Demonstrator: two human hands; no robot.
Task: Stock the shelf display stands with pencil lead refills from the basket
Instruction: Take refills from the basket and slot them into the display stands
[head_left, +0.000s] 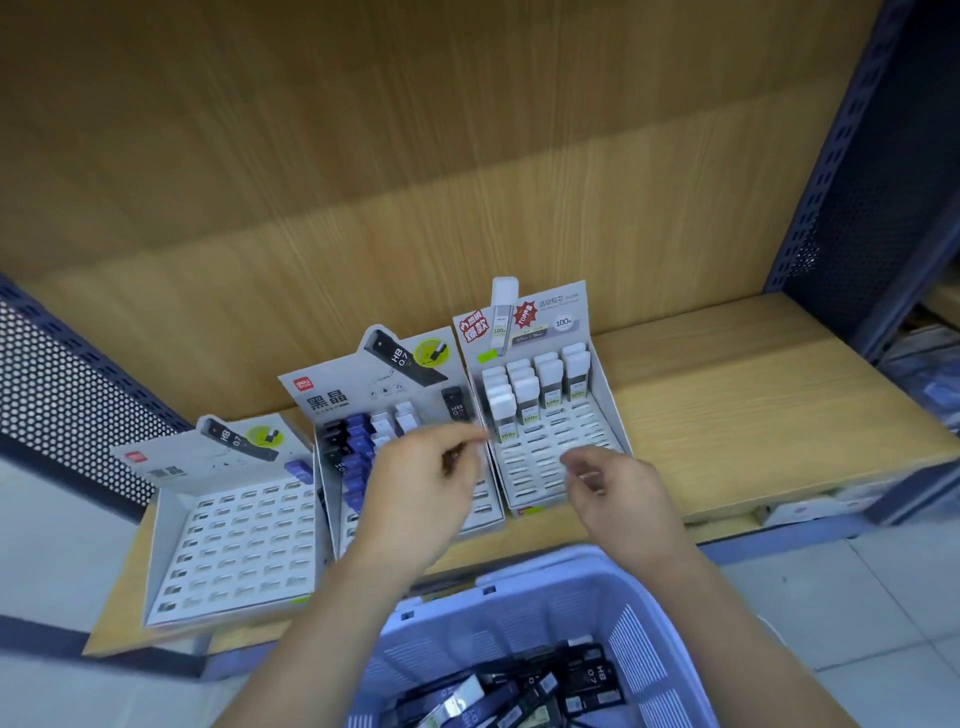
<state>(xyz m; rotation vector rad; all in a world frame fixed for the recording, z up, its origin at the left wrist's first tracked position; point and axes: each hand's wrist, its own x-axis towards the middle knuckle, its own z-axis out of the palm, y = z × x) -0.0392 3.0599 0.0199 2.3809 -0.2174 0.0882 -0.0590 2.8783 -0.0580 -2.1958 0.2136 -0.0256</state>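
Three cardboard display stands sit on the wooden shelf. The left stand (234, 545) is almost bare, with one blue refill (300, 470) at its top right. The middle stand (363, 395) holds black, blue and white refills. The right stand (597, 410) has white refills (527, 392) in its back rows. My left hand (421, 483) hovers over the middle stand, fingers curled round a small dark refill, blurred. My right hand (610, 486) hangs over the right stand's front slots and pinches a small pale refill. The blue basket (644, 639) below holds several dark refills (592, 675).
Bare wooden shelf (753, 395) stretches to the right of the stands. Perforated dark blue uprights (831, 182) frame the bay on both sides. A wooden back panel rises behind the stands. The pale tiled floor (857, 597) lies beside the basket.
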